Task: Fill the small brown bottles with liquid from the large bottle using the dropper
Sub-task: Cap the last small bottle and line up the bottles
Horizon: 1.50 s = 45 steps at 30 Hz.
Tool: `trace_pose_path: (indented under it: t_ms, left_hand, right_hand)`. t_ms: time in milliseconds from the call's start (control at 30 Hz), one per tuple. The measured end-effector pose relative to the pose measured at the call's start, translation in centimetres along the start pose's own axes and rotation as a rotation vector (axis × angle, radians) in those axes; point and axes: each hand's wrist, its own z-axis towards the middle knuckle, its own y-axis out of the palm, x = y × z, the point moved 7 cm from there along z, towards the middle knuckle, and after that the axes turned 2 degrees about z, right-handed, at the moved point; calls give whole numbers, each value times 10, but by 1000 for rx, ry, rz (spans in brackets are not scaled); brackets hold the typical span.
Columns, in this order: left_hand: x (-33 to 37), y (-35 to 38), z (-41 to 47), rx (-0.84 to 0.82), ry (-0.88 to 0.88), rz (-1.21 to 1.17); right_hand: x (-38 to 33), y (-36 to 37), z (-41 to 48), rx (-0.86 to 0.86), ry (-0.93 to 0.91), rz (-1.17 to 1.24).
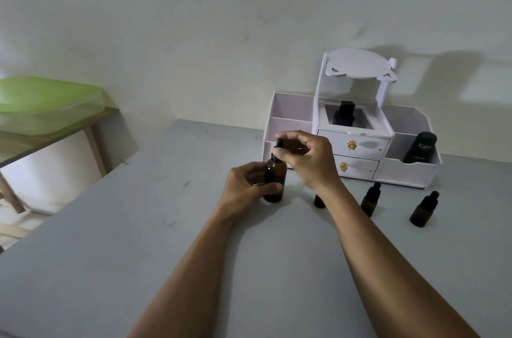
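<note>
Item: large amber glass bottle (273,182), upright mid-table on the grey tabletop (138,240). Our left hand (250,185) wraps its body; our right hand (306,156) pinches its black rubber dropper top (278,146). Three small brown dropper bottles (370,199) stand toward the right edge.

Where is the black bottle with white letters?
The black bottle stands in the white organizer's right compartment, at the table's far right, behind the small brown bottles.

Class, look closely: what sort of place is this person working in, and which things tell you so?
Probably a home dressing or craft corner: a white cosmetics organiser with drawers holding a black toiletry bottle stands on a plain grey table against a bare wall.
</note>
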Motion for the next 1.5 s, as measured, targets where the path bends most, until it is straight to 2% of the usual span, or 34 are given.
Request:
trace_pose_path:
  t_ms: [200,333,467,667,800,967,1133,1333,1500]
  left_hand:
    - [0,-2,1,-13,0,17]
    - [2,-1,0,-12,8,24]
    - [0,-1,0,-9,5,17]
    - [1,-2,0,-3,19,39]
    - [0,-3,1,3,16,38]
    - [2,-2,0,-10,27,57]
    - [1,-2,0,-17,25,58]
    - [0,-2,1,-24,21,68]
    - [0,-3,1,-14,6,55]
  right_hand:
    - [1,-1,3,-21,6,45]
    - [0,0,1,11,-29,-34]
    - [0,1,3,-15,4,65]
    - [-2,3,0,44,-22,-41]
    - [-1,7,-1,-15,6,73]
    - [0,6,-4,77,-8,-71]
    - [-3,11,-5,3,4,70]
    - [0,10,-3,81,-10,-78]
    - [-2,7,-3,33,31,79]
